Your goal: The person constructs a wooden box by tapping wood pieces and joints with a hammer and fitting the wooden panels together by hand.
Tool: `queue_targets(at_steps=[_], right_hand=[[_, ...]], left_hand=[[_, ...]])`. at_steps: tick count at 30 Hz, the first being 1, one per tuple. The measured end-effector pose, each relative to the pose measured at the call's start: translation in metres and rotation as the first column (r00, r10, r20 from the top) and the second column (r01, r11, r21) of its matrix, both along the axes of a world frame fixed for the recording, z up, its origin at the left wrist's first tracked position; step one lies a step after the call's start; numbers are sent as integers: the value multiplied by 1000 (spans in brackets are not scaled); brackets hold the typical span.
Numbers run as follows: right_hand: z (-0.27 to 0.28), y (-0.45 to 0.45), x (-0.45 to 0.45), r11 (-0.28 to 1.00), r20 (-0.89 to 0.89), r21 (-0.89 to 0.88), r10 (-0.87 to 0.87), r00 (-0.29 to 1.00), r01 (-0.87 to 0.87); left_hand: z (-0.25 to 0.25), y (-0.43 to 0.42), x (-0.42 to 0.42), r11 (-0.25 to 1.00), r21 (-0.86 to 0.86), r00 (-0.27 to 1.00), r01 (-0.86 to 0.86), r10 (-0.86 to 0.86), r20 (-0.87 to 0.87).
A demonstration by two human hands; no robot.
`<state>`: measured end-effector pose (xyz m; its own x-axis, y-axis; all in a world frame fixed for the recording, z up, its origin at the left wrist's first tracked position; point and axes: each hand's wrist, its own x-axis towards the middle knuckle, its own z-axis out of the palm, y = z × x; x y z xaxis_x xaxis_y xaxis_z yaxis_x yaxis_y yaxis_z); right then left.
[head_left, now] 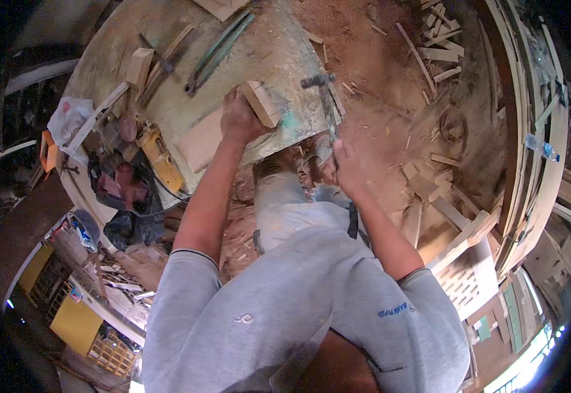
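Observation:
My left hand [238, 119] is closed round a short, thick wooden block [261, 103] at the near edge of the worktable [285, 39]. Under that forearm lies a flat pale board [201, 143]. In my right hand [349, 164] is a hammer [329, 111], gripped low on its handle. The hammer's dark head [318, 80] is up, to the right of the block and apart from it. Part of the right-hand grip is hidden by the fingers.
A long green metal tool [220, 51] lies at the back of the worktable. Left of it are another wooden block [140, 65] and wood strips. A yellow power tool [161, 160] sits beside a white plastic bag [69, 121]. Offcuts [444, 39] litter the dirt floor at right.

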<state>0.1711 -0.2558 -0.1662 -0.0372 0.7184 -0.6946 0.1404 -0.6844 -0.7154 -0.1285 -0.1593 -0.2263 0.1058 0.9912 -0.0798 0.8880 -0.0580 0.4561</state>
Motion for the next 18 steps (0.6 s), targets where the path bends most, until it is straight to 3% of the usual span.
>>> queue_targets(at_steps=[3,6,8,12,15,18], right_hand=[[-27,-30,-14,993,34,87,82,996,-85],[-13,-27,-16,993,-130,-115,-2,992,-13],[-33,-29,-3,993,-157,-58,-111,981,103],[-16,-29,-11,976,-12,58,-208,978,208],[-31,-37,-23,992,-1,-6,123,992,-123],[-27,-36,-19,996,-20,-49,-70,997,69]], left_hand=[[1,1,1,1000,5,998,22,-22,-56],[0,0,1,1000,-13,995,-7,5,-100],[-3,-2,-1,1000,0,995,-17,17,-103],[0,2,1,1000,-6,998,9,-10,-70],[5,4,6,1000,10,999,-2,3,-48],[9,5,5,999,45,999,8,-6,-47]])
